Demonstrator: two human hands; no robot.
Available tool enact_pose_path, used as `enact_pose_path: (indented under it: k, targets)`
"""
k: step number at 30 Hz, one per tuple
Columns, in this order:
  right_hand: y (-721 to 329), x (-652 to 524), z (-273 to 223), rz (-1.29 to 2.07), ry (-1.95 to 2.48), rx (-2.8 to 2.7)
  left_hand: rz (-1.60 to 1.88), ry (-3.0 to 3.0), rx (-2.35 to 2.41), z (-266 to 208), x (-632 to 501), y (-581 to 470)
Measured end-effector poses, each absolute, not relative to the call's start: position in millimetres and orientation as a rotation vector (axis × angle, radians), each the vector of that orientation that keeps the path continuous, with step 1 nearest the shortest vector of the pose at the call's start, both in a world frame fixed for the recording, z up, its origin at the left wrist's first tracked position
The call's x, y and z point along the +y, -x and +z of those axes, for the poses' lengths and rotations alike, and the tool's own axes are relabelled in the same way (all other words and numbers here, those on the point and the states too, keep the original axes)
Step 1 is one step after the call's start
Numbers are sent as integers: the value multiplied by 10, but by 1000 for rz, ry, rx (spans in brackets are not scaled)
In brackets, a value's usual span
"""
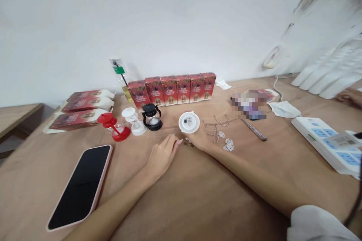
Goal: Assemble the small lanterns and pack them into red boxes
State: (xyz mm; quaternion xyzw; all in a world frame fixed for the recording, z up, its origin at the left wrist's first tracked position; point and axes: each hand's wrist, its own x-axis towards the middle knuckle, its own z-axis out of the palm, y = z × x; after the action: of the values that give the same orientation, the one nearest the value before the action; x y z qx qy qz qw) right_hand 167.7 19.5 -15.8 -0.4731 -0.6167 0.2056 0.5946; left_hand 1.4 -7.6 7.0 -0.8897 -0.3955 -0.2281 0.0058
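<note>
My right hand [198,140] grips a round white lantern part [189,128], its hollow side facing me and a small dark and metallic component showing inside. The rest of that part is hidden from view. Just left of it, my left hand [162,155] rests low over the table, fingers curled together; whether anything is between them cannot be seen. Small dark and white pieces [189,143] lie between the hands. A black mini lantern [152,117], a white one [134,121] and a red one [114,127] stand in a row to the left.
Several red printed boxes [172,90] stand along the wall; flattened ones [85,106] lie at left. Nearby are a phone [82,186], bent wires [212,128], white tabs [229,144], a cutter knife [254,130] and a power strip [325,141]. Another person's hand [350,96] is at far right.
</note>
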Motion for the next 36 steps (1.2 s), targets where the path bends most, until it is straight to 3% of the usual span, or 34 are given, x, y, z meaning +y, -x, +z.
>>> enact_pose_path:
  k: [9,13,17,36]
  targets:
    - [-1668,168,-120,508,1113,-1484,-1385,2744,-1336,119,-96,23]
    - [-1644,110,-94,475,1129,-1592,-1575,2610,-1018,308,-95,85]
    - [-1560,0,-80,512,1113,-1673,-1546,2514,-822,466,-80,140]
    - [-1473,-113,-22,577,1117,-1691,-1287,2501,-769,587,-128,140]
